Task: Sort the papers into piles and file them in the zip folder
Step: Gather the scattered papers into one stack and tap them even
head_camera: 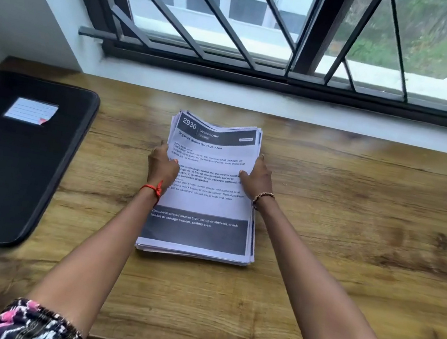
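Observation:
A stack of printed papers lies in the middle of the wooden table; its top sheet has a dark header reading 2930. My left hand grips the stack's left edge, thumb on top. My right hand grips the right edge the same way. The far end of the stack bows up slightly between the hands. A black zip folder lies closed at the table's left, apart from the stack, with a white lined label on its cover.
A white sill and a window with dark metal bars run along the table's far edge. A white wall stands at the far left. Bare wood stretches to the right of the papers.

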`<action>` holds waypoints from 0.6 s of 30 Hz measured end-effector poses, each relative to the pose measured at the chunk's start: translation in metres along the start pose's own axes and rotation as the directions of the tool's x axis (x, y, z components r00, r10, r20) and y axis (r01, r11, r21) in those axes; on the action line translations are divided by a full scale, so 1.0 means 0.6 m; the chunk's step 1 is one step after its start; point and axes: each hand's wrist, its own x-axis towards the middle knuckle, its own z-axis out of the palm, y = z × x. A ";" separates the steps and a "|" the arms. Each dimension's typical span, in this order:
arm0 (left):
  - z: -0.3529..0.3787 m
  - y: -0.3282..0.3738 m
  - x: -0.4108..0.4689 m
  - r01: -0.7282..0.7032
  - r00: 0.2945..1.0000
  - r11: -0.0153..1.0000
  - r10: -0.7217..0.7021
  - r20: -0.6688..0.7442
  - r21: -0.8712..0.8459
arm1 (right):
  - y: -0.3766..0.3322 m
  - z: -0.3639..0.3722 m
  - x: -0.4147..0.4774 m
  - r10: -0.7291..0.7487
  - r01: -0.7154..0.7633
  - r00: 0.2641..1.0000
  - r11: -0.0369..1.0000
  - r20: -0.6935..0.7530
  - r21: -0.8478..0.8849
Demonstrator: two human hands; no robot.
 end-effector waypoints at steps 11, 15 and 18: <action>-0.080 -0.076 0.053 0.054 0.998 0.998 -0.055 0.032 0.032 | -0.052 0.077 -0.018 -0.095 0.095 0.993 0.995 0.072 0.007; -0.097 -0.090 0.033 0.053 0.998 0.998 -0.054 0.041 0.039 | -0.054 0.090 -0.026 -0.091 0.090 0.995 0.995 -0.029 -0.036; -0.105 -0.089 0.009 0.055 0.998 0.994 -0.056 0.005 0.091 | -0.038 0.096 -0.032 -0.094 0.087 0.993 0.992 -0.069 -0.092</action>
